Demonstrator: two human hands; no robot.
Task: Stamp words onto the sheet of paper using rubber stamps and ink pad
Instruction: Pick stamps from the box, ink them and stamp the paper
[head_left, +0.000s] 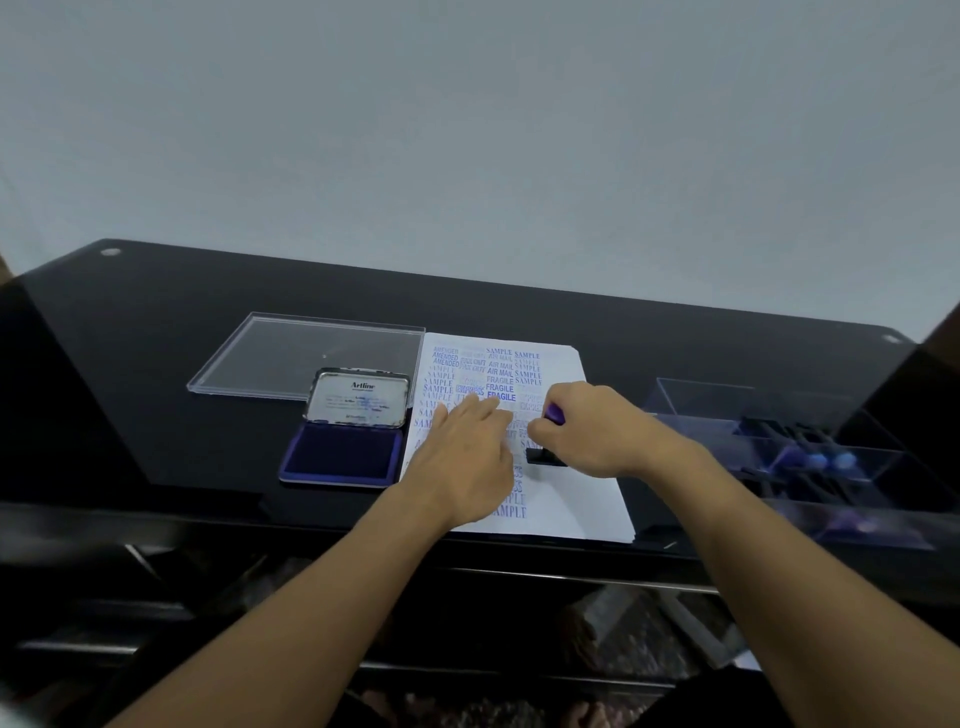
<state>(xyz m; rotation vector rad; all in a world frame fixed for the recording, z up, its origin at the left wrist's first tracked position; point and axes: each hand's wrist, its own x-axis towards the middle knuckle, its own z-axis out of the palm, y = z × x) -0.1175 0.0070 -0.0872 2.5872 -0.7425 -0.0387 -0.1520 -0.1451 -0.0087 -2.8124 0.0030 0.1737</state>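
The sheet of paper (582, 499) lies on the black glossy counter (156, 338) in the middle of the frame. Most of it is covered with blue printed words such as SAMPLE, AMENDED, AIR MAIL and FRAGILE.

The left hand (467, 452) lies flat on the left part of the sheet, fingers straight and spread a little, pointing to the upper right.

The right hand (587, 431) is just beside it, curled round a rubber stamp (543, 457). The stamp's purple handle shows above the knuckles, and its black base sits against the paper near the sheet's middle.

Touching the left edge of the sheet is the ink pad (343, 457), open, with a dark blue pad in the near half. Its metal lid (358, 397) is tilted up behind, marked Artline.

Behind the ink pad, towards the upper left, a flat clear plastic cover (291, 353) rests on the counter.

At the right of the frame, well apart from the sheet, stands a clear compartmented box (810, 452) holding dark stamps with purple and blue handles; how many there are is too blurred to tell.
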